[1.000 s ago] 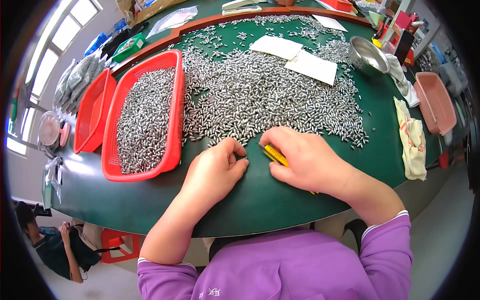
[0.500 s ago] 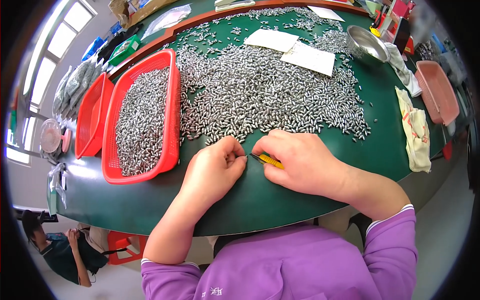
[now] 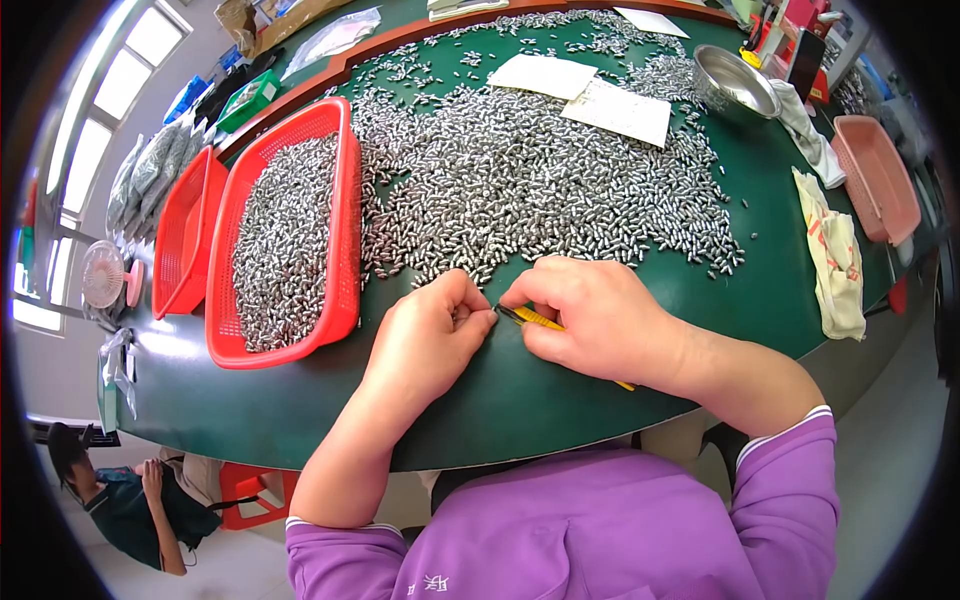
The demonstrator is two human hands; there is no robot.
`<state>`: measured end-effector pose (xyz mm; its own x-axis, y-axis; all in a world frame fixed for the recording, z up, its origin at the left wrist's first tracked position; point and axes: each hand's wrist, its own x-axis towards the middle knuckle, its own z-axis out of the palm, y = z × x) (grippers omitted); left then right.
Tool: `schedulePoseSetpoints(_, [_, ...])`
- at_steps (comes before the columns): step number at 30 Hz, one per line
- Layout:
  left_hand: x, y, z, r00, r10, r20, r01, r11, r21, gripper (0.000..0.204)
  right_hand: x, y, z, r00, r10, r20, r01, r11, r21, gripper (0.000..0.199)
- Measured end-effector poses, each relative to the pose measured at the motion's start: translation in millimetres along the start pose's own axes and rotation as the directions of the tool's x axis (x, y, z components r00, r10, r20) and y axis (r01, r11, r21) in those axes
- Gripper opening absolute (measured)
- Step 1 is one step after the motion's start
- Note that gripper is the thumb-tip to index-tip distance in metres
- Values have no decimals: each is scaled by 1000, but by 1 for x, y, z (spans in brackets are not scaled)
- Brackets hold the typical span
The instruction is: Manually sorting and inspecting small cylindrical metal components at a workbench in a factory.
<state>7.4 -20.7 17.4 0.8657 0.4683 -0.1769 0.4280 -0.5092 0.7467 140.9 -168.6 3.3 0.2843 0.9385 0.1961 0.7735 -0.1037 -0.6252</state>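
Note:
My left hand is closed in a pinch, thumb against the curled index finger; whatever it holds is too small and hidden to make out. Facing it, my right hand grips a yellow-handled knife. The knife's dark, thin tip points at my left fingertips, and the handle's end shows below the palm. Both hands are just over the near part of the green table, at the front edge of a wide spread of small silvery metal pieces. Left of my left hand, a red plastic basket holds many more such pieces.
A second red basket stands farther left. Paper sheets lie on the pieces. To the right are a metal bowl, a cream cloth and a pink basket. A seated person is at lower left, beside the table.
My hands have come slightly closer, the right shifting a little left. The knife is tilted differently, so its handle end now shows below my right palm.

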Motion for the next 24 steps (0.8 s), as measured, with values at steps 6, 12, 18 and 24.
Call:
schedulePoseSetpoints(6, [0, 1, -1, 1000, -26, 5, 26, 999, 32, 11, 4, 5, -2, 999, -24, 40, 22, 998, 52, 21])
schedulePoseSetpoints(12, [1, 1, -1, 999, -32, 12, 32, 999, 34, 11, 9, 5, -4, 996, -21, 87, 15, 998, 67, 21])
schedulePoseSetpoints(18, [1, -2, 0, 1000, -20, 11, 19, 1000, 10, 11, 4, 2, -1, 1000, -3, 28, 2, 999, 44, 20])
schedulePoseSetpoints(24, [3, -3, -1, 1000, -16, 13, 16, 1000, -7, 11, 6, 4, -1, 1000, -15, 21, 13, 997, 80, 20])
